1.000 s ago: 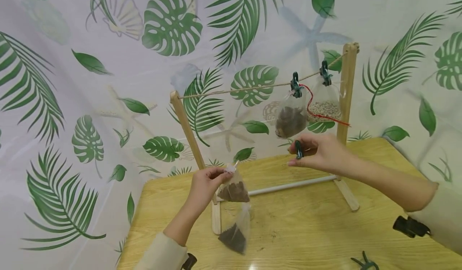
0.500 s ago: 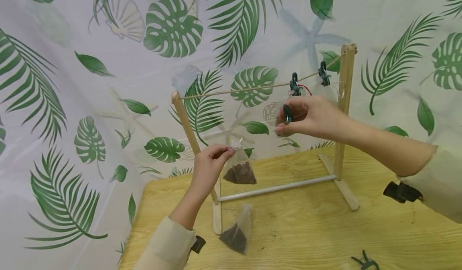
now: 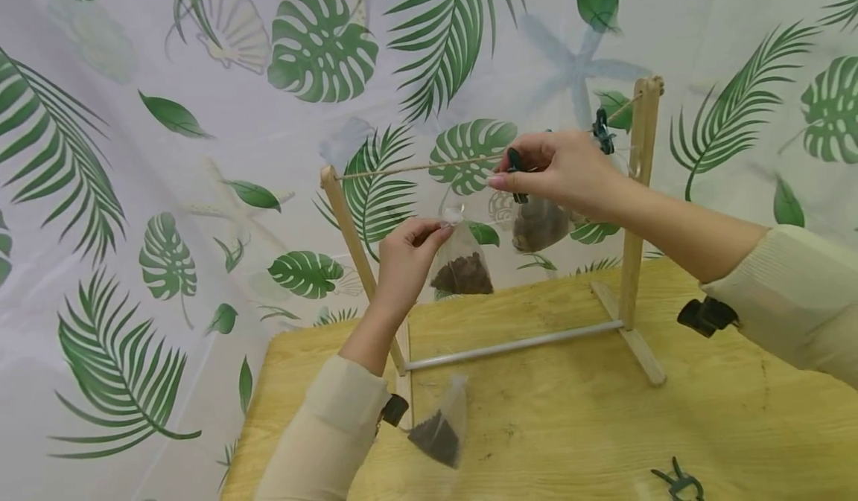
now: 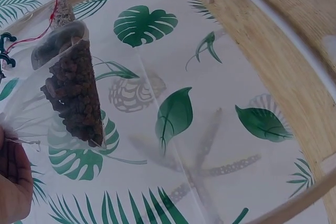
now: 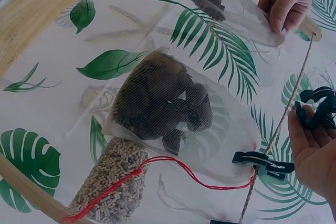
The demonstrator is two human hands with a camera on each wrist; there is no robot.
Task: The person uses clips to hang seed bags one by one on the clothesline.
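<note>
My left hand (image 3: 405, 266) pinches the gathered neck of a sheer mesh bag (image 3: 462, 272) holding dark brown chunks. The bag hangs off the table, below the rope (image 3: 412, 168) strung on the wooden stand. A dark green spring clip (image 3: 515, 175) is in my right hand (image 3: 570, 167), held between thumb and fingers close by the rope. Right beside that hand a mesh bag of dark stones (image 5: 157, 98) hangs from the rope by another green clip (image 5: 263, 164). A bag of pale pellets (image 5: 113, 179) with red string across it appears in the right wrist view.
Wooden posts (image 3: 642, 203) hold the rope at both ends, with a white bar (image 3: 516, 348) joining them low down. Another mesh bag with dark contents (image 3: 439, 434) lies at the table's front left. A loose green clip (image 3: 680, 482) lies at the front right. Leaf-printed cloth covers the wall behind.
My left hand has lifted the bag of brown chunks from low near the left post up and rightward toward the rope. My right hand has risen with the clip and moved left to the rope.
</note>
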